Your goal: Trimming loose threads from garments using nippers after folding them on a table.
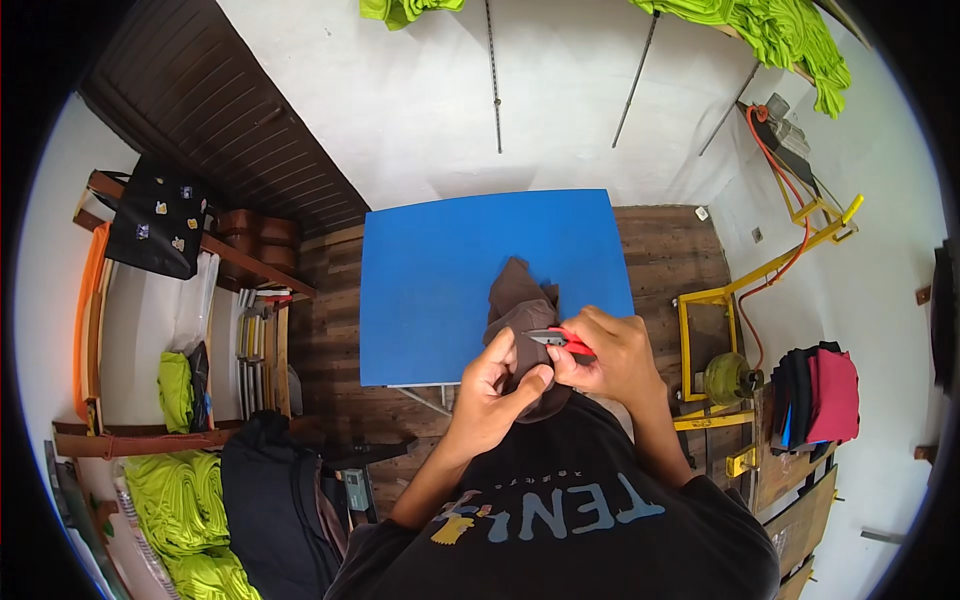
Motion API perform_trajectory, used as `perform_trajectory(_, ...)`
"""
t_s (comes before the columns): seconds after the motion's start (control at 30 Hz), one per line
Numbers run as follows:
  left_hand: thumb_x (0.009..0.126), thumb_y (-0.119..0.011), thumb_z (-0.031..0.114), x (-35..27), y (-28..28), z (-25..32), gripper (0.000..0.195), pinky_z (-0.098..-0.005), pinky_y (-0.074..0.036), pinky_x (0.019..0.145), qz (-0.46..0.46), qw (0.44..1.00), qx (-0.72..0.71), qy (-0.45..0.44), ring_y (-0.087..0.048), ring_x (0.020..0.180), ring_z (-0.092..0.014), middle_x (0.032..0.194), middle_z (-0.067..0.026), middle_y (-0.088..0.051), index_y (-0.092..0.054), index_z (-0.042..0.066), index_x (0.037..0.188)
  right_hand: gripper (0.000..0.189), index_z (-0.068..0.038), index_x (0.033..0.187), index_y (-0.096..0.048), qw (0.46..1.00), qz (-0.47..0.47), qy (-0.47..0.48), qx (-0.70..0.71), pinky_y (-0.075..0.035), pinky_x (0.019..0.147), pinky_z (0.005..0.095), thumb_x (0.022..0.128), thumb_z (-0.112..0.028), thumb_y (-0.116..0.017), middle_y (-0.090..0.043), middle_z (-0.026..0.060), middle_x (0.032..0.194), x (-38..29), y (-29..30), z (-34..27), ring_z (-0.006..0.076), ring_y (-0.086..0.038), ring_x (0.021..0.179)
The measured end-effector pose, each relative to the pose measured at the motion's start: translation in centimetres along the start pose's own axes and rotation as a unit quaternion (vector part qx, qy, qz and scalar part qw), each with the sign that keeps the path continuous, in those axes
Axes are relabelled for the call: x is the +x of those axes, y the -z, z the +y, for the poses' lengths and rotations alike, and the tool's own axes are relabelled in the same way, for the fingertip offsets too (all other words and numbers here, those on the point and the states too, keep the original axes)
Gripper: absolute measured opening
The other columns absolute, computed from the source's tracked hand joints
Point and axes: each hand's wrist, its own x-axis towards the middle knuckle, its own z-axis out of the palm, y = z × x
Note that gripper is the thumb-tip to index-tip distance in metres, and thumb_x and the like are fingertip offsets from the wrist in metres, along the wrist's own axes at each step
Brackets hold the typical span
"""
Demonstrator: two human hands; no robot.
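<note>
Brown fabric [516, 292], bunched up, hangs over the near edge of a blue tabletop [442, 285] and reaches towards my body. My left hand [495, 390] grips a fold of it between thumb and fingers. In my right hand [611, 356] are red-handled thread snips [555, 339], their metal blades pointing left across the cloth, close to my left fingertips. My right thumb and fingers are closed around the handles. Whether the blades touch a thread is too small to tell.
Folded lime-green garments [180, 502] and dark cloth [274, 502] are stacked at lower left. A black tote bag [161, 217] hangs at left. On the right stand a yellow metal frame [686, 352] with a red hose [806, 232] and a pile of folded clothes [832, 394].
</note>
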Motion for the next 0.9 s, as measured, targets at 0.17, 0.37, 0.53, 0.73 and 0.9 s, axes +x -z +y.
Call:
perform_trajectory(0.17,0.090,-0.059,-0.001,-0.1,0.3,0.0,0.043,-0.0179,-0.039,0.072,-0.043,0.998,-0.023,0.031,-0.049,0.085,-0.002,0.094,0.0018,-0.057,-0.044,-0.002,0.131,0.024,-0.005,0.078,-0.059,1.000,0.013,-0.017,0.011,-0.042,0.044,0.0325,0.074,-0.023,-0.074,-0.053,0.0064,0.065,0.0,-0.1,0.4,0.0230,-0.053,0.050)
perform_trajectory(0.37,0.087,-0.059,-0.005,0.1,0.3,-0.3,0.046,-0.0189,-0.041,0.075,-0.065,0.998,0.014,0.012,-0.051,0.089,-0.002,0.099,0.0007,-0.057,-0.044,-0.002,0.131,0.022,-0.004,0.079,-0.059,0.999,0.037,-0.023,0.014,-0.042,0.044,0.0324,0.073,-0.020,-0.073,-0.053,0.0072,0.064,0.1,0.0,0.4,0.0242,-0.053,0.049)
perform_trajectory(0.53,0.086,-0.059,-0.008,0.2,0.0,-0.1,0.049,-0.0186,-0.040,0.074,-0.104,0.994,-0.015,0.032,-0.050,0.088,-0.002,0.099,0.0018,-0.056,-0.042,-0.002,0.131,0.023,-0.005,0.081,-0.060,0.999,0.025,-0.032,0.003,-0.044,0.044,0.0320,0.071,-0.018,-0.076,-0.059,0.0064,0.068,0.1,0.4,0.7,0.0236,-0.057,0.052)
perform_trajectory(0.73,0.088,-0.058,-0.003,0.7,0.3,-0.7,0.052,-0.0239,-0.044,0.088,-0.086,0.985,-0.126,0.083,-0.056,0.102,-0.009,0.113,-0.0042,-0.060,-0.039,-0.002,0.137,0.023,-0.003,0.082,-0.059,0.996,0.053,-0.063,0.047,-0.043,0.046,0.0305,0.072,-0.016,-0.075,-0.056,0.0077,0.070,-0.1,0.0,1.1,0.0231,-0.053,0.051)
perform_trajectory(0.9,0.093,-0.055,0.015,1.7,0.7,-2.8,0.048,-0.0332,-0.043,0.100,0.014,0.971,-0.234,0.056,-0.054,0.117,-0.018,0.128,-0.0118,-0.054,-0.041,-0.001,0.136,0.028,-0.004,0.092,-0.054,0.942,-0.012,-0.221,0.252,-0.039,0.056,0.0247,0.079,-0.016,-0.075,-0.052,0.0023,0.074,-0.9,-0.7,1.4,0.0108,-0.044,0.059)
